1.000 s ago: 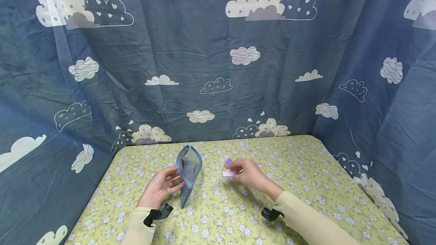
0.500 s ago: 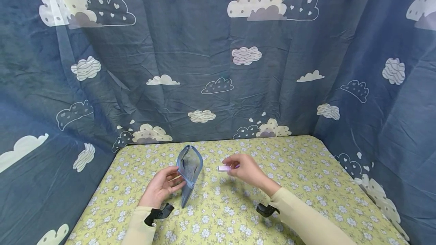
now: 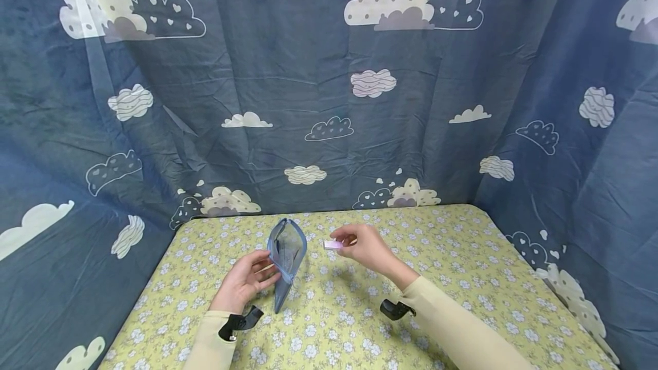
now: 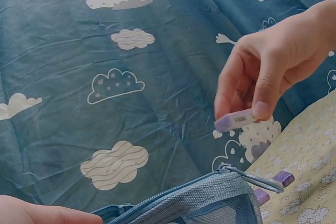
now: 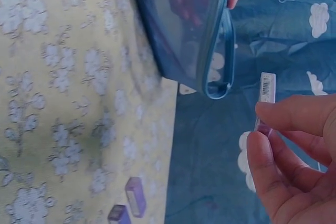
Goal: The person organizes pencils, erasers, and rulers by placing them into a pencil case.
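My left hand [image 3: 243, 283] holds a blue mesh zip pouch [image 3: 280, 294] upright by its side, the zipped mouth gaping toward me. In the left wrist view its zip edge [image 4: 178, 187] and pull ring show. To the right of the pouch, my right hand [image 3: 366, 249] pinches a small white and purple eraser [image 3: 332, 244] between thumb and fingers, above the table and apart from the pouch. A barcode shows on this eraser [image 5: 267, 88] in the right wrist view. Two purple blocks [image 5: 135, 196] of similar look lie on the cloth; in the head view they are hidden.
A yellow flowered cloth [image 3: 319, 336] covers the table. Dark blue curtains [image 3: 288, 101] with cloud prints hang behind it and along both sides. Black straps [image 3: 241, 324] sit on both wrists.
My right hand has risen and moved left with the eraser, away from me and nearer the pouch mouth. A purple piece seen at its fingertips earlier is out of sight. My left hand holds still.
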Demonstrator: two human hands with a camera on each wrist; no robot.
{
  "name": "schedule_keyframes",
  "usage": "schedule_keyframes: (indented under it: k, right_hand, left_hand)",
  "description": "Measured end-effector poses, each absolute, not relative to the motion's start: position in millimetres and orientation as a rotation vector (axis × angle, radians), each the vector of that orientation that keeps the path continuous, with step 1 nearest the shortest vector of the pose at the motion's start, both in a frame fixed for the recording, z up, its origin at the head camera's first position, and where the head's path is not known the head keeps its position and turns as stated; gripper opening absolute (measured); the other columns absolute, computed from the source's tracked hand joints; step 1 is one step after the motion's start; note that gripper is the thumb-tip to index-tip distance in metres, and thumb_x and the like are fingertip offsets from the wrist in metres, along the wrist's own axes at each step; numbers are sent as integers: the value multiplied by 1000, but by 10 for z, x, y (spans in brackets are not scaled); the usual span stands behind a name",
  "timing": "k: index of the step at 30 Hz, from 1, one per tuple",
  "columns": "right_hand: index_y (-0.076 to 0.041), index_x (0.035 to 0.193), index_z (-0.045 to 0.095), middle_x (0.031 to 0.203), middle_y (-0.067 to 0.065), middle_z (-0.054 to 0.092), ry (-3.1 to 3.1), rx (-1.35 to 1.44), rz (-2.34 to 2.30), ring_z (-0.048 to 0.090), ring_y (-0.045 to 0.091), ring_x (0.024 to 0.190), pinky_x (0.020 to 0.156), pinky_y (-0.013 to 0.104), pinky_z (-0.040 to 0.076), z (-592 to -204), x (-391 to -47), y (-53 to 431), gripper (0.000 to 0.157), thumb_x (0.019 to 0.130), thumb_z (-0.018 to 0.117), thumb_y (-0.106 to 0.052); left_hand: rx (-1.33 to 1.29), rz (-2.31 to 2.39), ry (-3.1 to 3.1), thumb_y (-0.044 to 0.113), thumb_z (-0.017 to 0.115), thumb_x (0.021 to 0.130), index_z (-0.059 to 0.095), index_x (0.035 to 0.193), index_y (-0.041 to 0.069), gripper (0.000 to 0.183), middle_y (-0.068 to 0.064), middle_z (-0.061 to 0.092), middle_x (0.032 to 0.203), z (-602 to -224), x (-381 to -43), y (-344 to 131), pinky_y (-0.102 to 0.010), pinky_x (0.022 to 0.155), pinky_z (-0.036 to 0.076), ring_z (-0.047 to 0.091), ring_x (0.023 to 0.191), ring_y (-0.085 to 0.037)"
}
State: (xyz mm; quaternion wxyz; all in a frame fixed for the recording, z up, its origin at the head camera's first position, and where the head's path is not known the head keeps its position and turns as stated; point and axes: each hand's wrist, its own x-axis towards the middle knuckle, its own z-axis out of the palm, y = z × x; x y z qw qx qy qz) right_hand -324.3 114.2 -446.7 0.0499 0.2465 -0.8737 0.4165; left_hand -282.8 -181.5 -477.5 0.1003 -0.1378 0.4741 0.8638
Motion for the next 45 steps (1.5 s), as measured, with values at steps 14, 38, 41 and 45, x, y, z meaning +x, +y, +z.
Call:
schedule_keyframes:
  k: [14, 38, 41, 45]
  right_hand:
    - [-21, 102, 68, 86, -8, 63, -2661, 753, 1288, 61, 13, 76, 53, 27, 51, -4271, -3322, 992, 29, 76, 71, -10]
    - [-18, 100, 69, 87, -6, 63, -2637, 856, 1222, 59, 9, 73, 56, 24, 50, -4093, -3473, 544, 26, 76, 71, -8]
    - [-18, 99, 70, 85, -5, 63, -2645, 858, 1189, 59, 8, 71, 54, 23, 49, -4112, -3505, 491, 26, 75, 72, -10]
    - [-18, 98, 70, 83, -5, 64, -2658, 860, 1179, 59, 8, 70, 55, 23, 49, -4149, -3553, 433, 25, 74, 73, -10]
  left_hand:
    - [-433, 2563, 1400, 15, 67, 80, 54, 93, 8, 19, -11, 55, 90, -4817, -2865, -1805, -53, 89, 41, 54, 99, -35]
    - [-436, 2565, 1404, 15, 65, 83, 56, 90, 8, 14, -10, 53, 89, -4784, -2859, -1826, -53, 89, 40, 54, 97, -35]
    - [-435, 2563, 1401, 15, 65, 83, 56, 89, 8, 13, -10, 54, 90, -4782, -2857, -1829, -53, 90, 40, 53, 99, -35]
    - [-433, 2562, 1396, 15, 65, 83, 55, 88, 9, 13, -11, 53, 92, -4795, -2872, -1835, -53, 91, 39, 51, 103, -37]
